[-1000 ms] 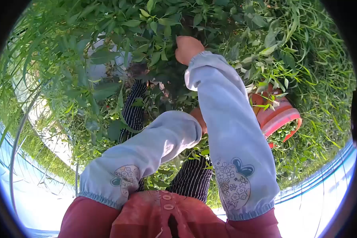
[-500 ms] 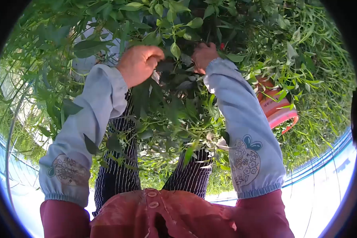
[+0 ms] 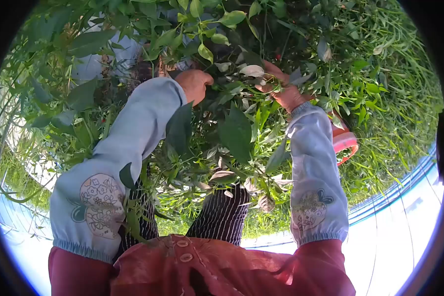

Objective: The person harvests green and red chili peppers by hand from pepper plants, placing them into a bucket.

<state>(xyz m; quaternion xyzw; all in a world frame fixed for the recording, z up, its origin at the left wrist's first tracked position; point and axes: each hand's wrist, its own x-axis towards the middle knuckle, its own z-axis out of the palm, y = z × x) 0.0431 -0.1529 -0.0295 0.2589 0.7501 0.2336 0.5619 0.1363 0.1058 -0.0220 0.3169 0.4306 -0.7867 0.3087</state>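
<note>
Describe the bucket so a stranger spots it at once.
Start at the person's right sleeve, pale blue against the plants. Beyond its outer edge, partly hidden, is the bucket. Its orange-red colour sets it apart from the green around it.

Dressed in a red top (image 3: 214,254), patchy in tone, with pale round buttons (image 3: 186,257) at the front and a dark gap below them; covered on both forearms by loose, creased, pale blue oversleeves (image 3: 312,148), gathered at the elbow ends into ruffled bluish edging (image 3: 82,251); marked near those ends with rounded flower-patterned prints (image 3: 101,202), each with a teal heart-like motif (image 3: 78,213); clad below in dark trousers (image 3: 219,212) with thin white stripes.
</note>
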